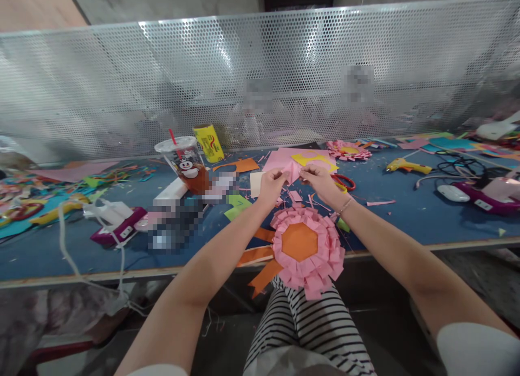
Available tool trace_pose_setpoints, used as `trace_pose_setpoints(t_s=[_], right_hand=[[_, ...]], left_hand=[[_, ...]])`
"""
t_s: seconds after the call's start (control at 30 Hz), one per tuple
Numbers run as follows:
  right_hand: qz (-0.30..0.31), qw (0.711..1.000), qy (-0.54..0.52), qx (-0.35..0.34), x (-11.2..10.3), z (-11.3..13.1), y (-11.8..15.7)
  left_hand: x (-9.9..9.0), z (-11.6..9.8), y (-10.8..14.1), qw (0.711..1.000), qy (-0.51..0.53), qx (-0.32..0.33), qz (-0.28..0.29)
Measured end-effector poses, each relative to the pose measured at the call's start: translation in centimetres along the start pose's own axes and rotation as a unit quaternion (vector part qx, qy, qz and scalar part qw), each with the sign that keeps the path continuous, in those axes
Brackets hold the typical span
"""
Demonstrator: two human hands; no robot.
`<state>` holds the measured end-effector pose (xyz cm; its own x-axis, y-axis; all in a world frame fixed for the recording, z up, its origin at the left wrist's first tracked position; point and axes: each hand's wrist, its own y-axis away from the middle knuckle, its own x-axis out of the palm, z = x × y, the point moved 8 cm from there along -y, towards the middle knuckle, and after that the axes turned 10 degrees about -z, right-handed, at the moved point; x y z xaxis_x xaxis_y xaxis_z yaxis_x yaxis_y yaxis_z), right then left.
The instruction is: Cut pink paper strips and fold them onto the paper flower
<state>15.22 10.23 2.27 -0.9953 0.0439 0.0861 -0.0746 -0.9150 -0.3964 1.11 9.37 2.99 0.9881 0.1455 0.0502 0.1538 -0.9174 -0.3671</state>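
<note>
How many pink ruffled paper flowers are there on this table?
2: one orange-centred flower at the near edge of the table, and one yellow-centred flower farther back to the right. Others might be hidden.

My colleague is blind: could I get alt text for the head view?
A person's left hand and right hand hold pink paper between their fingertips over a blue table. A pink and orange paper rosette extends past its near edge; a yellow glue gun lies right.
</note>
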Motion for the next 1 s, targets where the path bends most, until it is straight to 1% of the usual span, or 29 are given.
trace_pose_setpoints(t_s=[0.07, 0.13, 0.2, 0.27, 0.4, 0.47, 0.57, 0.63, 0.7, 0.77, 0.8, 0.83, 0.87, 0.9, 0.93, 0.97, 1.0], right_hand=[[-0.015, 1.0, 0.014, 0.003, -0.3, 0.0, -0.1], [-0.023, 0.999, 0.031, 0.006, -0.6, 0.0, -0.1], [-0.023, 0.999, 0.037, 0.012, -0.7, -0.1, -0.2], [-0.02, 0.999, 0.034, 0.015, -0.7, -0.2, -0.2], [-0.015, 0.999, 0.025, 0.019, -0.6, 0.0, -0.1], [-0.014, 0.999, 0.022, 0.025, -0.5, 0.1, 0.0], [-0.014, 0.999, 0.016, 0.04, -0.3, 0.0, 0.2], [-0.011, 0.998, 0.002, 0.054, -0.1, -0.2, 0.3], [-0.001, 0.998, -0.007, 0.059, 0.2, -0.3, 0.3], [0.003, 0.999, 0.029, 0.043, 0.0, -0.3, 0.0], [-0.004, 0.997, 0.076, 0.018, -0.4, -0.1, -0.2], [-0.014, 0.99, 0.143, -0.015, -1.0, 0.2, -0.5], [-0.029, 0.971, 0.23, -0.061, -1.8, 0.6, -0.7], [-0.038, 0.937, 0.325, -0.121, -2.4, 1.2, -0.8], [-0.041, 0.893, 0.418, -0.163, -3.0, 1.4, -0.9], [-0.05, 0.846, 0.503, -0.169, -3.9, 1.1, -1.1], [-0.052, 0.803, 0.575, -0.148, -5.0, 0.4, -1.3]], left_hand=[[0.3, 0.8, -0.3, 0.995, 0.091, -0.046, 0.01], [0.5, 1.4, -0.4, 0.985, 0.145, -0.087, 0.02], [0.6, 1.7, -0.5, 0.981, 0.158, -0.111, 0.023], [0.5, 1.7, -0.6, 0.98, 0.16, -0.118, 0.02], [0.1, 1.9, -0.9, 0.981, 0.156, -0.119, 0.006], [0.0, 2.0, -1.1, 0.984, 0.142, -0.109, 0.005], [-0.2, 1.8, -1.4, 0.991, 0.112, -0.066, 0.006], [-0.5, 1.6, -1.5, 0.995, 0.097, -0.036, -0.003], [-0.7, 1.5, -1.6, 0.996, 0.089, -0.024, -0.017], [-0.9, 1.6, -1.7, 0.996, 0.084, -0.028, -0.027], [-1.0, 1.7, -1.7, 0.996, 0.081, -0.033, -0.031], [-1.1, 1.7, -1.8, 0.996, 0.078, -0.036, -0.037], [-1.3, 1.8, -1.9, 0.996, 0.075, -0.039, -0.042], [-1.4, 1.9, -1.9, 0.996, 0.072, -0.038, -0.047], [-1.6, 1.9, -2.0, 0.996, 0.068, -0.036, -0.051], [-1.7, 2.0, -2.1, 0.996, 0.056, -0.034, -0.053], [-1.9, 2.1, -2.2, 0.997, 0.043, -0.031, -0.055]])
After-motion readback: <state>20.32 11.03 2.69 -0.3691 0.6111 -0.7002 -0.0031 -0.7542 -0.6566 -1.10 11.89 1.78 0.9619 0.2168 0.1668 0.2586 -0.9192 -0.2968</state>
